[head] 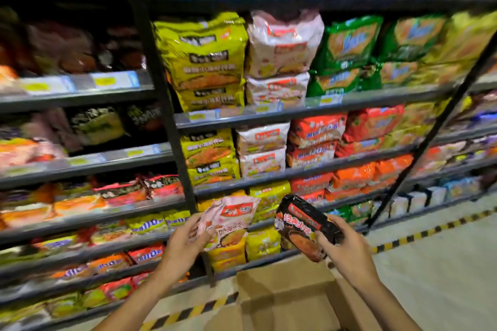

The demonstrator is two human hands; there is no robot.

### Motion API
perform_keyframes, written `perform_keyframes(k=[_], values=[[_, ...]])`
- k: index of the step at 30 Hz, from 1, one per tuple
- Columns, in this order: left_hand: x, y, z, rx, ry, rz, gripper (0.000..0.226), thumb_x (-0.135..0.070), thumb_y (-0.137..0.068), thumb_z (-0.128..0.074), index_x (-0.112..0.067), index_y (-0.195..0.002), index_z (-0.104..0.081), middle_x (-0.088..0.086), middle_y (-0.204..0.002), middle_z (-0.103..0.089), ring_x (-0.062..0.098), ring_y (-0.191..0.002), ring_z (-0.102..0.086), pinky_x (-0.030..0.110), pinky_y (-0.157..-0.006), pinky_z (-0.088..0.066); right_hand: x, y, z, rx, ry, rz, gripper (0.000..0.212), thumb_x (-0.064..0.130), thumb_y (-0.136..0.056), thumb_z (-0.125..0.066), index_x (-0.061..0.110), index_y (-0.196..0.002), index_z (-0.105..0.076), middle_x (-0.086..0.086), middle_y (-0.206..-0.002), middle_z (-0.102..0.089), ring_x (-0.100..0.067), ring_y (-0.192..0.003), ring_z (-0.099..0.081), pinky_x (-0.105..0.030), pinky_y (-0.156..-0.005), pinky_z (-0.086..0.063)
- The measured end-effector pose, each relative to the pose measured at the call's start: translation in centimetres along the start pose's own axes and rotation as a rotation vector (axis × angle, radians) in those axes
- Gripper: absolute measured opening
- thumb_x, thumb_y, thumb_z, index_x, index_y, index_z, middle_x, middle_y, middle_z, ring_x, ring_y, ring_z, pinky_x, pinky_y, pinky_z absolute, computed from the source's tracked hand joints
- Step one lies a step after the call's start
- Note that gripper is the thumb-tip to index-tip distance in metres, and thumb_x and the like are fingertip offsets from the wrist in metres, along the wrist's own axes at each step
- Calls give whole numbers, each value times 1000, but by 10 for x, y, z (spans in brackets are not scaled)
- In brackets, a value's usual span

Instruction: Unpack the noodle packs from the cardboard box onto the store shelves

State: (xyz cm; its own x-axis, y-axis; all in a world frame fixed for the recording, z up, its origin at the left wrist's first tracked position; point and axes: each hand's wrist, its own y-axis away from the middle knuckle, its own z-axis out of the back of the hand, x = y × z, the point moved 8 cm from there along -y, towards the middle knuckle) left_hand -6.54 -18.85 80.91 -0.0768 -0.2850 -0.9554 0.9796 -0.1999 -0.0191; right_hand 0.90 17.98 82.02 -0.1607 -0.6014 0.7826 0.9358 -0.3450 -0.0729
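On the far left, dark metal shelves [80, 97] run in tiers, stacked with blurred red, orange and pink packets. A black upright post [158, 83] divides them from the next bay, where yellow packs [204, 62] stand beside white-and-pink packs [279, 45], with green packs [347, 48] further right and orange-red packs [317, 134] on the tier below.

Near the middle, the left hand [185, 244] is raised in front of the lower shelves, its thumb and fingers curled round the left edge of a pink noodle pack [231, 220], which it holds upright and facing the camera. Just to the right, apart from it, the right hand [347, 247] grips a black noodle pack [304, 226] from the right side, fingers wrapped round its edge; this pack is tilted, its top leaning left and away.

Below and between both forearms, close to the person, sits the open cardboard box [282, 301] on the floor; what it holds cannot be made out. A yellow-and-black striped line [430, 228] runs along the pale floor [443, 277] at the foot of the shelves, off to the right.
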Motion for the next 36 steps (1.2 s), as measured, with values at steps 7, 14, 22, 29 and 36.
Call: perform_keyframes(k=[7,14,22,29,36], values=[[-95,65,76,-163,-77,-125,35,-20,-94,-66,-29,-127,-61,-2,-114,-71,13,-105,-67,34,-84,-54,95,6,9,34,-122,226,37,29,-87,-75,30,-122,-65,7,-91,-74,-12,-79,-69,-16,-61,-47],[-161,120,169,-285,-129,-263,36,-25,-96,-62,-29,-131,-58,-8,-122,-68,9,-111,-64,28,-84,-55,210,22,-6,86,-241,377,37,38,-87,-73,32,-122,-64,10,-95,-74,-5,-83,-70,-27,-67,-53],[-166,147,307,-433,-62,-329,47,-25,-95,-62,-33,-140,-50,-17,-130,-63,1,-119,-58,24,-94,-48,341,46,-56,111,-309,483,37,28,-86,-75,36,-120,-63,6,-90,-76,-6,-74,-73,-21,-61,-56],[-156,148,411,-449,-99,-433,43,-21,-97,-59,-34,-138,-51,-28,-131,-59,-8,-124,-50,10,-91,-43,429,65,-130,10,-267,520,34,28,-86,-76,35,-118,-67,21,-88,-75,5,-83,-69,-20,-72,-54],[-146,112,446,-439,-11,-472,37,-22,-99,-57,-31,-134,-55,-14,-127,-64,6,-121,-58,44,-100,-48,461,71,-156,-3,-247,506,41,28,-88,-74,59,-107,-55,31,-85,-71,7,-81,-68,-22,-70,-54]])
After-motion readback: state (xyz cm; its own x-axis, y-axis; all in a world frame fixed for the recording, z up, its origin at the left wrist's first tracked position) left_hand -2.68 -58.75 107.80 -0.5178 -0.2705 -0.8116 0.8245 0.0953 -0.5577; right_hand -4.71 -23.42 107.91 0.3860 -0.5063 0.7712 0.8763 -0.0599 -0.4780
